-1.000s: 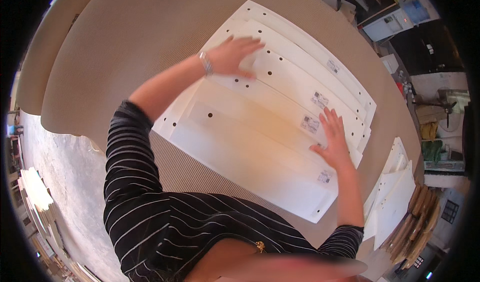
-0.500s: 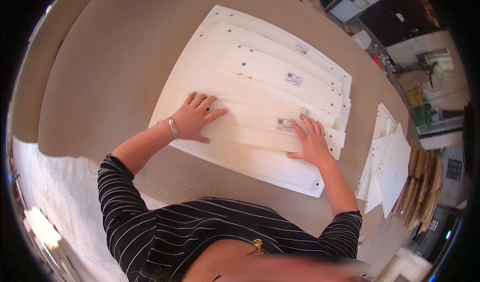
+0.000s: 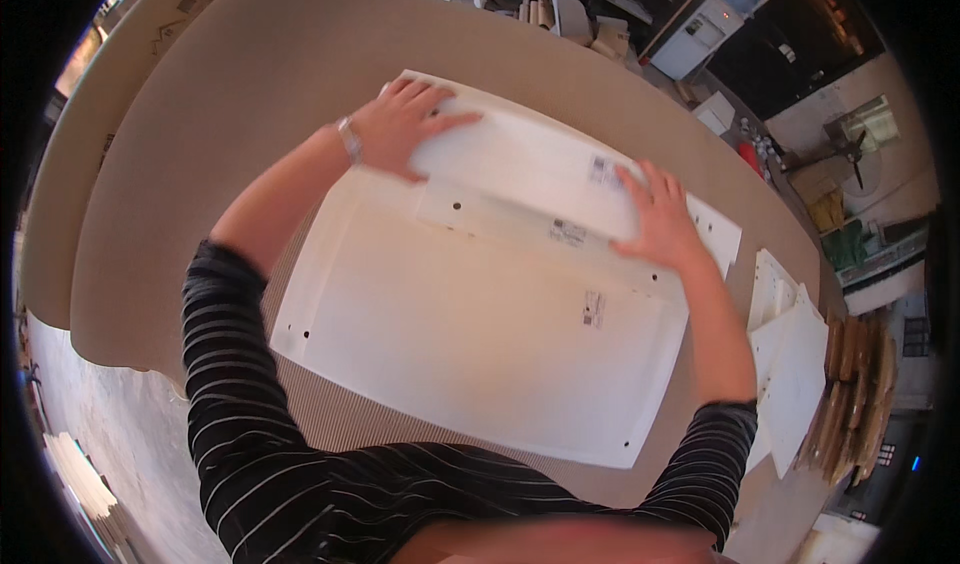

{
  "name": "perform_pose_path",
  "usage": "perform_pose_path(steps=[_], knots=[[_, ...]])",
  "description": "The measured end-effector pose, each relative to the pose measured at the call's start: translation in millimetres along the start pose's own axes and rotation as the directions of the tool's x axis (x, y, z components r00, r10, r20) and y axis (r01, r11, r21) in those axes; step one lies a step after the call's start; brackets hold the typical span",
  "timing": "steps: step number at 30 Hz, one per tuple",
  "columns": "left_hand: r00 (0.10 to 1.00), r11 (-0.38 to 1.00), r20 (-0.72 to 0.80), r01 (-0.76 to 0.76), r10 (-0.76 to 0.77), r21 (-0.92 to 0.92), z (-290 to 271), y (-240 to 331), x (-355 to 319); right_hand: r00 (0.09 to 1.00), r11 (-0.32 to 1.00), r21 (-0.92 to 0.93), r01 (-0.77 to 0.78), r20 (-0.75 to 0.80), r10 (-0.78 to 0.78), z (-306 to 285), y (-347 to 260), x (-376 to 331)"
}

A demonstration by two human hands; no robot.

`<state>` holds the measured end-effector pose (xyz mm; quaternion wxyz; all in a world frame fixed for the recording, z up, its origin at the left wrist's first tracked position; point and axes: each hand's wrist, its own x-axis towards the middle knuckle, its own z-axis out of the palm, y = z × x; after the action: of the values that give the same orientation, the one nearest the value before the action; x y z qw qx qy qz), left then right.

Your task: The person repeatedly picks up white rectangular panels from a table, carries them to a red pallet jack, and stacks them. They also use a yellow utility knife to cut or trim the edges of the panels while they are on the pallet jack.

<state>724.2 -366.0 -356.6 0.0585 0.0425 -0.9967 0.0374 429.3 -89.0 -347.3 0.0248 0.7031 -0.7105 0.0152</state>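
Observation:
A large white panel (image 3: 450, 354) with small dark holes near its corners lies flat on brown corrugated cardboard (image 3: 330, 404). Narrower white panels (image 3: 530, 149) lie over its far part, overlapping one another, and several printed labels show on the white surfaces. My left hand (image 3: 400, 134), a bracelet at its wrist, rests with spread fingers on the left end of the narrow panels. Toward their right end, my right hand (image 3: 660, 214) lies flat with its fingers apart, beside a label. Neither hand is closed round anything.
More white panels (image 3: 790, 374) with holes lie at the right, next to a stack of brown slabs (image 3: 850, 394). The cardboard rises in a curved fold (image 3: 140, 174) at the left. Beyond the far edge stand a white cabinet (image 3: 690, 49) and a fan (image 3: 850, 164).
Both my hands have moved away from me across the panels. The narrow panels now lie farther off, baring more of the large panel near me.

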Motion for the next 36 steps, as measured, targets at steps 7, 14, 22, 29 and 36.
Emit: perform_pose_path(steps=[7, 14, 22, 29, 36], knots=[[0.898, 0.969, 0.378, 0.248, -0.226, -0.009, 67, -88, 101, 0.980, 0.998, 0.015, -0.066, 0.190, 0.062, 57, 72, 116], [0.847, 0.839, 0.297, 0.506, -0.440, -0.199, 144, -95, 113, 0.973, 0.935, 0.303, -0.184, 0.193, 0.129, 132, 84, 121], [0.850, 0.831, 0.322, 0.500, -0.417, -0.245, 162, -101, 123, 0.939, 0.867, 0.370, -0.334, 0.211, 0.271, 144, 93, 132], [0.810, 0.760, 0.046, 0.566, -0.585, -0.320, 121, -57, 94, 0.905, 0.803, 0.424, -0.419, 0.124, 0.407, 173, 140, 175], [0.611, 0.501, -0.104, 0.527, -0.785, -0.686, 75, 64, -160, 0.958, 0.874, 0.391, -0.287, 0.115, 0.264, 189, 137, 178]])
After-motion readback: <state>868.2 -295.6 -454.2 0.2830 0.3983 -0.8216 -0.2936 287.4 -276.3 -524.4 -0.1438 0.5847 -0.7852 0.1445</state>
